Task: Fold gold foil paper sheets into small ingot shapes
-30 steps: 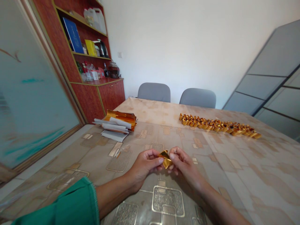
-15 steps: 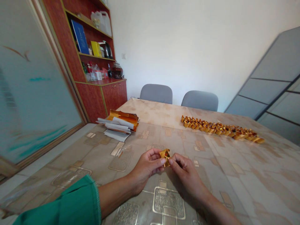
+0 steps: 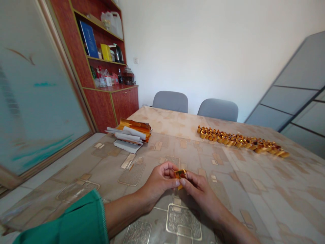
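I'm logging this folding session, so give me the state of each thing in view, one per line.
Gold foil piece: folded small, pinched between both hands.
Left hand: closed on the foil piece.
Right hand: closed on the foil piece.
Folded gold pieces: lined up in a long row on the table.
Sheet stack: loose, fanned, unfolded, gold and white.
Chairs: unoccupied, pushed up to the table.
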`<state>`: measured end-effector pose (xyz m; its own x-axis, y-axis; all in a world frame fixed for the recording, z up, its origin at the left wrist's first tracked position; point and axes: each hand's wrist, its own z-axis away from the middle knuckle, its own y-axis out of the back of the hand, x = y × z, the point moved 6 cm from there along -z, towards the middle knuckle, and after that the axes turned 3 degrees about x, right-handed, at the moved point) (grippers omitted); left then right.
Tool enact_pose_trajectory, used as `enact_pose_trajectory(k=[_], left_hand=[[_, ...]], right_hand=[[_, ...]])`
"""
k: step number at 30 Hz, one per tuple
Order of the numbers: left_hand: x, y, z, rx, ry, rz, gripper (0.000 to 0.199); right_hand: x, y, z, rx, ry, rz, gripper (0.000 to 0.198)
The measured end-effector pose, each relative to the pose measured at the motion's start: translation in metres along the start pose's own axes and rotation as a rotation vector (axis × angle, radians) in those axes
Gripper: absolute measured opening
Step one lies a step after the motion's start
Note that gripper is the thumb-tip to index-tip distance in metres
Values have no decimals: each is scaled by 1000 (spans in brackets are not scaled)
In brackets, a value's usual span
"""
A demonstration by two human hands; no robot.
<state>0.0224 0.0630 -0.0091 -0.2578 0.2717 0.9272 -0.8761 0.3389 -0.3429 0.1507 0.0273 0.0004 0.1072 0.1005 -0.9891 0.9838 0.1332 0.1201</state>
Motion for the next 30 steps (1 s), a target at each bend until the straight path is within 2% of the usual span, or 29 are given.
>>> enact_pose_trajectory(k=[5, 11, 17, 21, 25, 28, 30], left_hand=[[-2, -3, 0, -33, -11, 30, 41], [-9, -8, 3, -32, 62, 145, 40], [-3, -2, 3, -17, 17, 73, 37], [0, 1, 3, 16, -6, 48, 36], [7, -1, 4, 52, -113, 2, 34], [16, -2, 7, 78, -238, -66, 23], [17, -2, 7, 87, -247, -93, 20]], right_hand=[[8, -3, -2, 38, -65, -116, 36], [7, -3, -4, 90, -34, -220, 37], [5, -4, 1, 21, -70, -262, 38], [5, -4, 2, 2, -66, -273, 29], [5, -1, -1, 58, -8, -312, 28], [5, 5, -2, 147, 43, -228, 28], [5, 7, -1, 167, 74, -153, 27]])
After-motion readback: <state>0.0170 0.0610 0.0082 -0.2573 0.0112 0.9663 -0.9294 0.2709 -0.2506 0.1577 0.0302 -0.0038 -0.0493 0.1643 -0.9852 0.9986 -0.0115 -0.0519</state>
